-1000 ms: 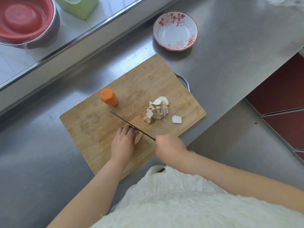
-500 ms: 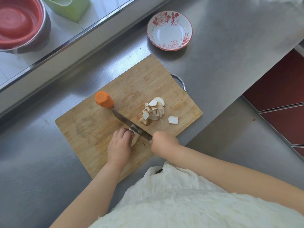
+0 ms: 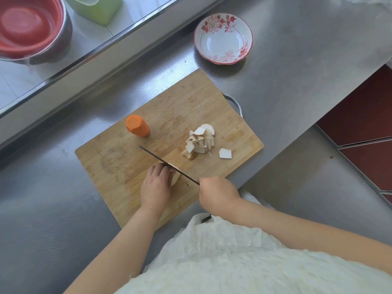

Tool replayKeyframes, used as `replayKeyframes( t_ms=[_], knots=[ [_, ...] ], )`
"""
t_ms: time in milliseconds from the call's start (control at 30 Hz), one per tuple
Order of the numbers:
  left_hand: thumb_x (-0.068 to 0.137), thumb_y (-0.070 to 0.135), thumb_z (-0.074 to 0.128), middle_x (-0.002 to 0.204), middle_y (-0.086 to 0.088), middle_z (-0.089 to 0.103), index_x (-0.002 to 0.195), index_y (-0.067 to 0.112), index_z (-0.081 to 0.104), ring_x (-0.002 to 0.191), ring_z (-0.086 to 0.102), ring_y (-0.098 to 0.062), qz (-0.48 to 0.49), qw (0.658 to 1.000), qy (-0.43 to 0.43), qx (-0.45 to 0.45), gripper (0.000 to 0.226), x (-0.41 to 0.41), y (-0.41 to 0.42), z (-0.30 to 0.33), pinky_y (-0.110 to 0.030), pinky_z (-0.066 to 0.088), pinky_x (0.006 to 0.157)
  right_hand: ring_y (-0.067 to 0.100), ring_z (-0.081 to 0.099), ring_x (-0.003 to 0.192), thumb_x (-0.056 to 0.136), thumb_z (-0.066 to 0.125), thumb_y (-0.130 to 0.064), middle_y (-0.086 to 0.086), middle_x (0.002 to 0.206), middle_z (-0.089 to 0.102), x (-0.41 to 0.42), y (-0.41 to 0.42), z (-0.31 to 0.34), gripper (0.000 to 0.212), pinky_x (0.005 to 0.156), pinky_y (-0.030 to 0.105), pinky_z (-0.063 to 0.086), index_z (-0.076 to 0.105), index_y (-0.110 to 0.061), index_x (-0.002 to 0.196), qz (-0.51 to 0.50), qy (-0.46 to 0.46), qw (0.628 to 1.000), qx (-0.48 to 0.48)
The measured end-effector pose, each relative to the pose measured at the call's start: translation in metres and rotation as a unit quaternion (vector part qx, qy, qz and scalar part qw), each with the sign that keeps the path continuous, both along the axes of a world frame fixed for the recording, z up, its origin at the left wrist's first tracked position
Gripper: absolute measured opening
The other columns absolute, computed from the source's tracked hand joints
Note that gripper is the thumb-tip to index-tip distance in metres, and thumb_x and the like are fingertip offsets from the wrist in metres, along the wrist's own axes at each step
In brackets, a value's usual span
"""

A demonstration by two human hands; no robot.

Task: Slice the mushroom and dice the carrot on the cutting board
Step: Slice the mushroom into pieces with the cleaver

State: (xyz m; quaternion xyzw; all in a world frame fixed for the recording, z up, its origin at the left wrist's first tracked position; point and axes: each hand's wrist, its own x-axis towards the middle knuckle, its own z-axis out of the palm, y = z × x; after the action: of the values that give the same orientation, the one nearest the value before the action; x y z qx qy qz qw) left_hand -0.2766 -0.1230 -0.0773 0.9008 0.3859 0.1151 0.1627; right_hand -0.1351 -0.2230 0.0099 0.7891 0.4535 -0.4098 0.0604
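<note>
The remaining mushroom piece (image 3: 175,178) sat at the near edge of the cutting board (image 3: 118,158), mostly hidden under the left hand (image 3: 156,186), whose curled fingers pinned it; the carrot (image 3: 137,125) stood uncut at far left, a pile of slices (image 3: 200,141) to the right. The right hand (image 3: 218,193) was wrapped round the knife (image 3: 167,164) handle, blade edge-on against the left fingertips. Judgement: tuck fingertips back, keep slices thin and even.

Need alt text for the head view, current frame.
Seen from above, a right hand holds a knife over a mushroom piece steadied by the left hand on a wooden board. Slices and a carrot stub lie beyond; a bowl sits behind.
</note>
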Motion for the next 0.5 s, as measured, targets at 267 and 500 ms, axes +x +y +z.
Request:
replayKeyframes(
  t_ms=[267, 500],
  knots=[
    [0.081, 0.005, 0.072, 0.088, -0.01, 0.066, 0.087, 0.003, 0.069, 0.078, 0.059, -0.033, 0.005, 1.0, 0.009, -0.014, 0.007, -0.002, 0.002, -0.005, -0.038, 0.052, 0.056, 0.026, 0.053, 0.08, 0.093, 0.044, -0.003, 0.01, 0.097, 0.063, -0.003, 0.011, 0.005, 0.022, 0.062, 0.031, 0.039, 0.058, -0.009, 0.109, 0.0, 0.008, 0.999, -0.042],
    [0.09, 0.015, 0.06, 0.088, -0.01, 0.065, 0.086, 0.003, 0.068, 0.077, 0.056, -0.032, 0.0, 1.0, -0.005, -0.008, 0.014, -0.004, 0.003, -0.01, -0.039, 0.05, 0.053, 0.026, 0.051, 0.079, 0.091, 0.045, -0.001, 0.01, 0.091, 0.058, -0.007, 0.024, -0.002, 0.022, 0.067, 0.03, 0.041, 0.059, -0.007, 0.107, -0.024, 0.016, 0.998, -0.052]
  ],
)
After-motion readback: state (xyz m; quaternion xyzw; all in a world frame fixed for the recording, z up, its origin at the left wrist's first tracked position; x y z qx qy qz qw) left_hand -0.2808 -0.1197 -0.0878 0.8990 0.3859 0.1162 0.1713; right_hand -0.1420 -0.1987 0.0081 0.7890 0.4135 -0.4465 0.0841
